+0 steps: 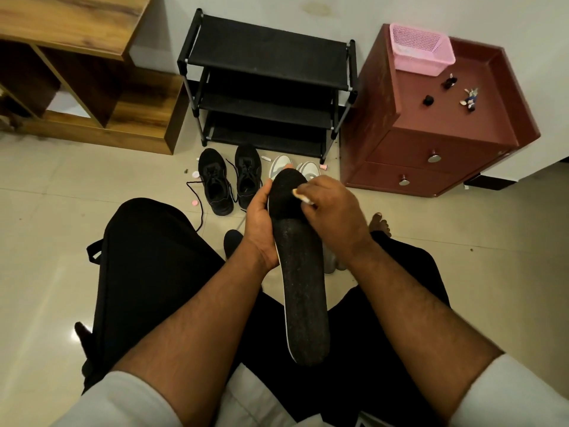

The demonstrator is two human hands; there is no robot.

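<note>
A long black insole (303, 291) with a pale edge slants from my lap up toward the floor ahead. My left hand (260, 224) grips its left edge near the toe end, thumb on top. My right hand (331, 208) pinches a small pale object (303, 196), perhaps a wipe or brush, and presses it on the insole's toe area. A pair of black lace-up shoes (229, 180) stands on the tiles just beyond, laces loose.
A black three-tier shoe rack (268, 84) stands against the wall. White sneakers (295, 169) sit in front of it. A maroon drawer cabinet (437, 140) with a pink basket (421, 50) is at right, a wooden shelf unit (92, 72) at left. Small bits litter the tiles.
</note>
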